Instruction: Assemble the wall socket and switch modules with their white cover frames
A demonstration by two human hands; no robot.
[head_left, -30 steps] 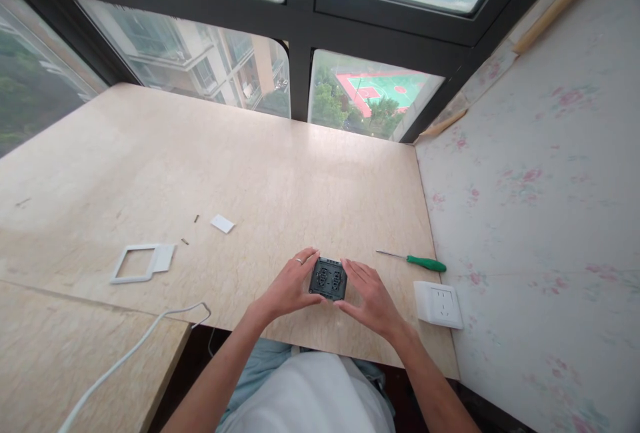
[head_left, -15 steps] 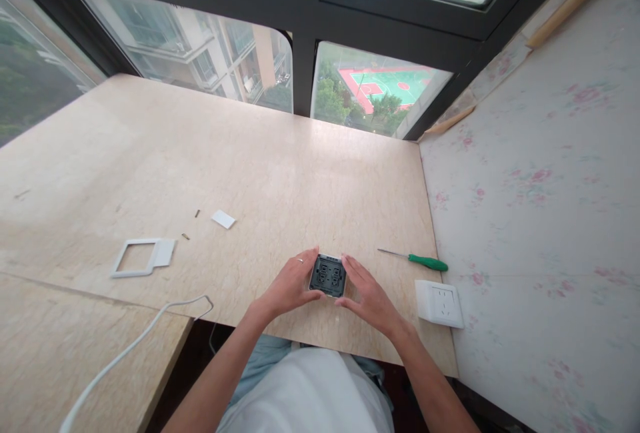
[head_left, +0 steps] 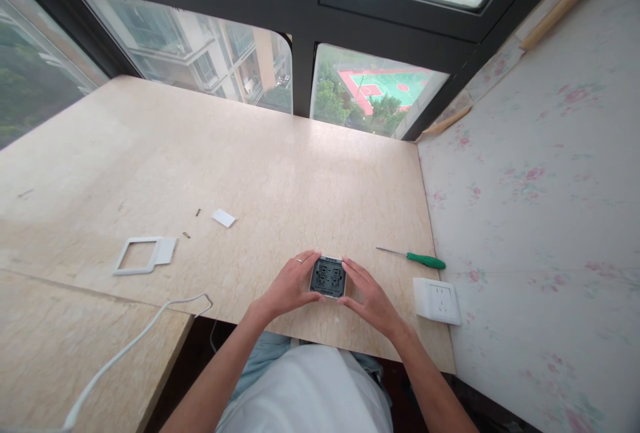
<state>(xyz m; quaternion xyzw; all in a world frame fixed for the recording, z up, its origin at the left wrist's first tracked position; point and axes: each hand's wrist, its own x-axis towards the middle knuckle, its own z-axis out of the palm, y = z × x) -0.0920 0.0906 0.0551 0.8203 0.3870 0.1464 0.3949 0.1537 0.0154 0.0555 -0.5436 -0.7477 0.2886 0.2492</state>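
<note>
Between my hands is a square wall switch body [head_left: 328,277], dark grey inside with a pale rim, close to the front edge of the counter. My left hand [head_left: 293,284] grips its left side, with fingers at the far corner and the thumb at the near corner. On the right side my right hand [head_left: 369,294] holds it in the same way. A screwdriver [head_left: 423,260] with a green handle lies to the right of my right hand. Left of my hands rest a white square frame with a flat panel [head_left: 150,255] and a small white cover piece [head_left: 223,218].
Two tiny metal pieces, one a small dark strip [head_left: 198,212], lie near the cover piece. A white wall socket [head_left: 438,301] sits at the right by the papered wall. A white cable [head_left: 130,343] crosses the left counter section. Windows [head_left: 380,89] border the back.
The view has shifted very slightly. Both hands stay on the switch body, which looks much the same.
</note>
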